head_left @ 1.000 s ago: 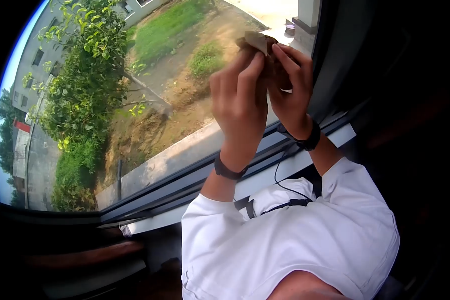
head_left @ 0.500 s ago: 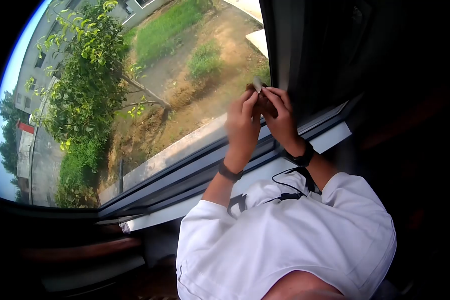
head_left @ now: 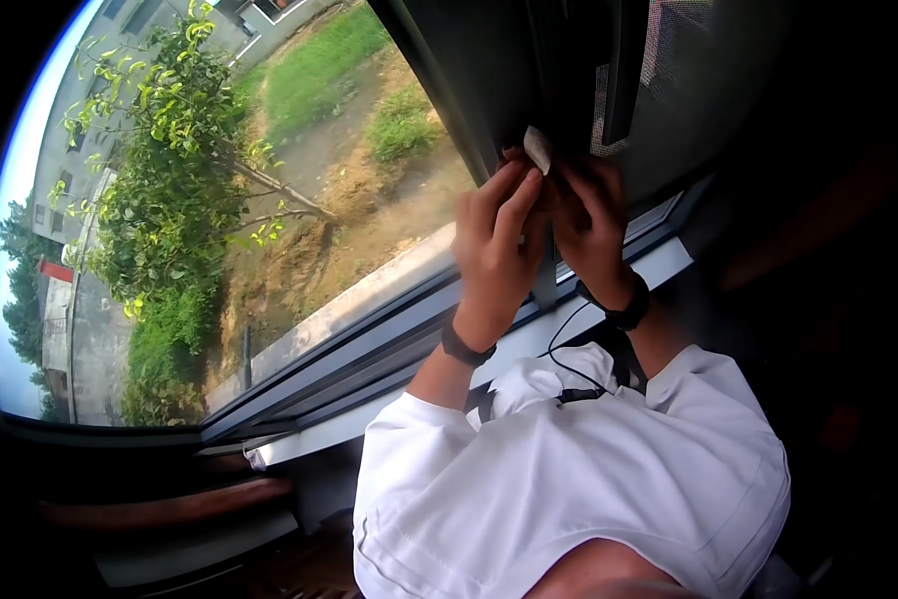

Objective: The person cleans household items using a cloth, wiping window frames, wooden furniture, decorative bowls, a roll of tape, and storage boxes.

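Observation:
My left hand [head_left: 496,240] is raised in front of the window, its thumb and fingers closed. At its fingertips is a small pale, pointed flat piece [head_left: 537,150], whose exact kind I cannot make out. Close beside it, my right hand [head_left: 591,215] has its fingers bent inward around the same spot. Something dark brown seems to sit between the two hands, but shade and fingers mostly hide it. Each wrist wears a dark band.
A dark upright window frame [head_left: 439,80] stands just behind the hands. Below them run the grey window track [head_left: 339,354] and a pale sill [head_left: 309,444]. A thin black cable [head_left: 559,334] hangs by my white shirt [head_left: 569,479]. Outside are a leafy tree [head_left: 169,150] and bare soil.
Both hands have moved slightly right, and the pale piece has gone up and right with them. The dark window frame now appears farther left, covering more of the outdoor view.

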`<action>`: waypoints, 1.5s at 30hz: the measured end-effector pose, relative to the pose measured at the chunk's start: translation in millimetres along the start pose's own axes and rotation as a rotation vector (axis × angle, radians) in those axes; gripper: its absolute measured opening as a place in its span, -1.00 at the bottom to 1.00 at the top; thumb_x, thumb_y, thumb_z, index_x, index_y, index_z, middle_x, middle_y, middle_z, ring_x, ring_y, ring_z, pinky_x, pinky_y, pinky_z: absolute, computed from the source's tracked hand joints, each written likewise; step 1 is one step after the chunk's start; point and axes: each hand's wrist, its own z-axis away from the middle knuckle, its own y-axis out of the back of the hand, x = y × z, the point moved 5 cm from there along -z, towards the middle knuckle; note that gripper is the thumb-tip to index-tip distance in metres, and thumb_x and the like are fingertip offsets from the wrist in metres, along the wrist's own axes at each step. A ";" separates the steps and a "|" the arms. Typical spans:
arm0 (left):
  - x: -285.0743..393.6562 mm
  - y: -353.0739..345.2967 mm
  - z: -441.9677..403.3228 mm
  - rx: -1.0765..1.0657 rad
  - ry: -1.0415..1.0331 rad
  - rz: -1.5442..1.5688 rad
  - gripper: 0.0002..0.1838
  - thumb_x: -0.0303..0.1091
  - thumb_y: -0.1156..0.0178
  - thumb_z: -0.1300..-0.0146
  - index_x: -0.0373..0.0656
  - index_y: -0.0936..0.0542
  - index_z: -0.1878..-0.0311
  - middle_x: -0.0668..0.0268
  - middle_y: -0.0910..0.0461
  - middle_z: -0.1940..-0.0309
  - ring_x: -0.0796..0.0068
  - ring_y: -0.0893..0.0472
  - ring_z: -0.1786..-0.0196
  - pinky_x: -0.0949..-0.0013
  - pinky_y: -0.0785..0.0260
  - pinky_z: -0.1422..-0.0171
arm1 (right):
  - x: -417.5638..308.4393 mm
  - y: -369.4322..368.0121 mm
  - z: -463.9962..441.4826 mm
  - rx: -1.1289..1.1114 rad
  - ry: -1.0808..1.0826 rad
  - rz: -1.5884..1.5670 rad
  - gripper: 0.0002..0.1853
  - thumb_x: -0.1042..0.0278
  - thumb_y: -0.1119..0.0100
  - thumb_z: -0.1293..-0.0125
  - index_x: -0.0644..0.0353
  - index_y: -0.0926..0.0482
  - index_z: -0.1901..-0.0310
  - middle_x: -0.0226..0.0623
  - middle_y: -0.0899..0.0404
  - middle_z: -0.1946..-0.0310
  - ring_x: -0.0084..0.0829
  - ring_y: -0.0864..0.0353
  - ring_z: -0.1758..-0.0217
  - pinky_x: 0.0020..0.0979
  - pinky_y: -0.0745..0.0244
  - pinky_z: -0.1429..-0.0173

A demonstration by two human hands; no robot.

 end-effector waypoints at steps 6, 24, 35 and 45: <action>-5.2 -28.4 64.5 -0.124 0.121 -0.036 -0.54 -0.55 -0.41 -0.04 -0.11 -0.64 -0.07 0.23 -0.65 -0.01 0.17 -0.61 0.16 0.24 -0.50 0.15 | 37.1 1.9 63.1 -0.045 -0.143 -0.030 -0.58 0.60 -0.38 -0.19 0.18 -0.64 -0.12 -0.17 -0.55 0.00 -0.13 -0.62 -0.01 -0.25 -0.58 -0.04; -0.8 -45.0 74.7 -0.088 0.152 -0.094 -0.49 -0.70 -0.38 -0.08 -0.23 -0.60 -0.16 0.06 -0.55 -0.12 0.18 -0.61 -0.08 0.34 -0.57 0.03 | 53.1 7.1 45.3 -0.047 -0.001 -0.158 -0.47 0.56 -0.47 -0.10 0.06 -0.62 -0.16 -0.27 -0.53 -0.06 -0.21 -0.60 -0.07 -0.30 -0.59 -0.05; -7.2 -86.1 166.4 -0.324 0.381 -0.129 -0.61 -0.51 -0.42 -0.11 -0.06 -0.64 -0.04 0.22 -0.64 0.00 0.14 -0.67 0.13 0.20 -0.57 0.16 | 114.9 6.1 167.3 -0.335 -0.306 -0.136 -0.49 0.53 -0.39 -0.20 -0.02 -0.49 -0.18 -0.24 -0.46 -0.12 -0.10 -0.66 -0.01 -0.25 -0.67 0.07; 7.0 -154.5 189.2 -0.461 0.345 -0.076 -0.59 -0.45 -0.32 -0.26 -0.13 -0.59 -0.20 0.15 -0.60 -0.17 0.09 -0.62 -0.10 0.15 -0.54 -0.09 | 164.8 51.0 162.9 -0.409 -0.284 0.131 -0.61 0.43 -0.33 -0.28 0.00 -0.60 -0.15 -0.30 -0.55 -0.05 -0.22 -0.72 0.06 -0.32 -0.70 0.11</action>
